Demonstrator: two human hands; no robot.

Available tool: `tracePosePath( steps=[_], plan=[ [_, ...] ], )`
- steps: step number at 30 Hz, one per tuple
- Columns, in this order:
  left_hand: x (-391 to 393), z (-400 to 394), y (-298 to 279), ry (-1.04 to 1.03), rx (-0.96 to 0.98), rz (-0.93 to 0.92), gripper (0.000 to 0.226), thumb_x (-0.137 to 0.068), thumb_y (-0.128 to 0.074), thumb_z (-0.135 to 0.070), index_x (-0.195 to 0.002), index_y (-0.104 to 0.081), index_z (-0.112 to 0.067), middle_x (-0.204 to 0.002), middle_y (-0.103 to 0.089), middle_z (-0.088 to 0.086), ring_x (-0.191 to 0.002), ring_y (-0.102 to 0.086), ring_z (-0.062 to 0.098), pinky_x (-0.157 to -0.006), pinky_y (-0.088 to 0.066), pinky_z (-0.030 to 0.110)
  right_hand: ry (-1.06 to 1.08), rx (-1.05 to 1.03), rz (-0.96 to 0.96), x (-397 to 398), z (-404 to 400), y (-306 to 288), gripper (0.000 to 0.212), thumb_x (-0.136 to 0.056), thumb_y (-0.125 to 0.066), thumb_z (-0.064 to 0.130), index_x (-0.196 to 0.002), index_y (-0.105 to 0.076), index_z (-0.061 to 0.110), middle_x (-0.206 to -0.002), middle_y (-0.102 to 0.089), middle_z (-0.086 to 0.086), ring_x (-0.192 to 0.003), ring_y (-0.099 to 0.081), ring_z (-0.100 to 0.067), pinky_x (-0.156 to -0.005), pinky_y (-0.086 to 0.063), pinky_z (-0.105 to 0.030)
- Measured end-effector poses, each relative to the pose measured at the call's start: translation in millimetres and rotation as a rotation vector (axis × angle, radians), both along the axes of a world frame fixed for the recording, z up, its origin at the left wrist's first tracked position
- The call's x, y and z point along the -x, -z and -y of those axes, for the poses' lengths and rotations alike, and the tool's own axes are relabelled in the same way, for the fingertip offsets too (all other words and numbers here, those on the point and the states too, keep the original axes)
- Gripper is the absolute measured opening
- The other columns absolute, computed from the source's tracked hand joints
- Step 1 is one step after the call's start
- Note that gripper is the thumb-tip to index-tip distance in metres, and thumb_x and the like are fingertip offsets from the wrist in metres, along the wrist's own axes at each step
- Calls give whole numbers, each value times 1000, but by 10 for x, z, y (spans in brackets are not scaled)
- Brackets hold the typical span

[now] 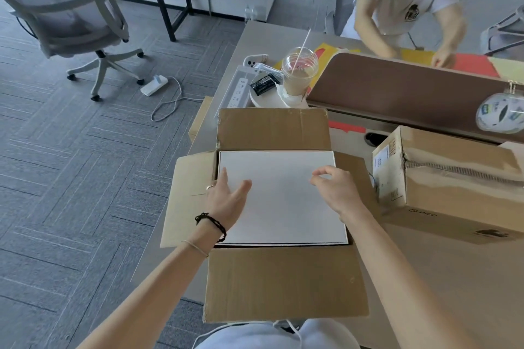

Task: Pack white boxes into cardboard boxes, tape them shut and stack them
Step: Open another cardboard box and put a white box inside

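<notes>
Two cardboard boxes [283, 286] [453, 178], one white box [283, 198]

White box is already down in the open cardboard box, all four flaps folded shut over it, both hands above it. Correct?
Not quite. The flaps are not shut: the head view shows the cardboard box with its flaps spread open and the white box fully exposed inside. The rest holds: the left hand and right hand are over the white box, holding nothing.
</notes>
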State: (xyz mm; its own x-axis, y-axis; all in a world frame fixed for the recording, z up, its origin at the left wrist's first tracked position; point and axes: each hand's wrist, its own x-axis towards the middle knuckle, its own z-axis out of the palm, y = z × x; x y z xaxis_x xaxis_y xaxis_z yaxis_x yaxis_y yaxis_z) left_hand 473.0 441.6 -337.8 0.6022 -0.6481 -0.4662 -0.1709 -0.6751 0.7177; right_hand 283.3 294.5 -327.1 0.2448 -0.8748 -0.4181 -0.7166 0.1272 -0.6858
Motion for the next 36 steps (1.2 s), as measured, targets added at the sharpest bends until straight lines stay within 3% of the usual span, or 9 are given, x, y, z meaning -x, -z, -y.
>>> tracePosePath(
  steps=[6, 11, 14, 21, 27, 29, 31, 34, 36],
  plan=[
    [79, -31, 286, 210, -181, 182, 72, -92, -53, -46, -153, -33, -14, -154, -29, 30, -149, -21, 34, -112, -29, 37, -17, -37, 23, 15, -10, 166, 18, -93, -60, 23, -109, -69, 20, -137, -57, -5, -75, -52, -1, -60, -41, -22],
    [-42, -120, 322, 176, 94, 505, 49, -87, -61, -20, -136, -57, -20, -157, -36, 18, -153, -11, 33, -124, -11, 47, -12, -29, 51, 54, -81, 254, 21, -96, -56, 17, -112, -69, 17, -157, -38, -2, -99, -51, -13, -70, -37, -31],
    [-460, -183, 360, -48, -114, 477, 60, -88, -60, -29, -145, -44, -24, -160, -30, 12, -152, -14, 31, -120, -15, 55, -35, -38, 38, 118, -110, 307, 22, -95, -58, 19, -113, -70, 21, -169, -19, 4, -139, -41, -14, -81, -33, -31],
    [-1037, -371, 321, -438, -118, 100, 68, -86, -58, -26, -151, -36, -23, -119, -63, 9, -110, -60, 32, -98, -48, 45, -55, -15, 43, 89, -151, 443, 22, -92, -62, 16, -110, -72, 22, -169, -15, 0, -156, -15, -14, -97, -31, -29],
    [-1024, -359, -190, -198, -94, 361, 72, -83, -65, -14, -150, -40, -26, -132, -57, 7, -107, -60, 28, -93, -50, 41, -30, -46, 101, 114, -113, 419, 24, -92, -59, 15, -113, -71, 19, -156, -39, -4, -149, -32, -18, -99, -37, -32],
    [-906, -246, -336, -119, -8, 281, 73, -83, -68, -10, -149, -43, -25, -117, -63, 2, -101, -62, 24, -88, -52, 35, 14, -35, 141, 170, -112, 346, 24, -92, -58, 14, -110, -72, 21, -131, -61, -1, -115, -59, -15, -82, -44, -29],
    [-669, -110, -380, 3, 64, 234, 64, -79, -66, -14, -141, -54, -26, -113, -65, 0, -100, -64, 19, -83, -54, 32, 83, 44, 145, 271, -68, 253, 25, -92, -57, 15, -109, -73, 21, -109, -71, 4, -83, -59, -8, -65, -42, -26],
    [-151, 115, -256, 145, 64, 302, 56, -80, -64, -12, -134, -54, -19, -126, -53, 8, -116, -53, 26, -91, -40, 29, 180, 204, 17, 504, 72, 209, 25, -89, -52, 27, -106, -70, 32, -97, -70, 12, -88, -66, -17, -72, -52, -33],
    [162, 231, -128, 144, 4, 395, 47, -77, -61, -12, -122, -51, -25, -128, -48, 8, -119, -50, 33, -105, -35, 44, 155, 196, -164, 705, 185, 313, 36, -85, -49, 35, -117, -65, 34, -104, -70, 5, -102, -65, -29, -87, -54, -44]
  ],
)
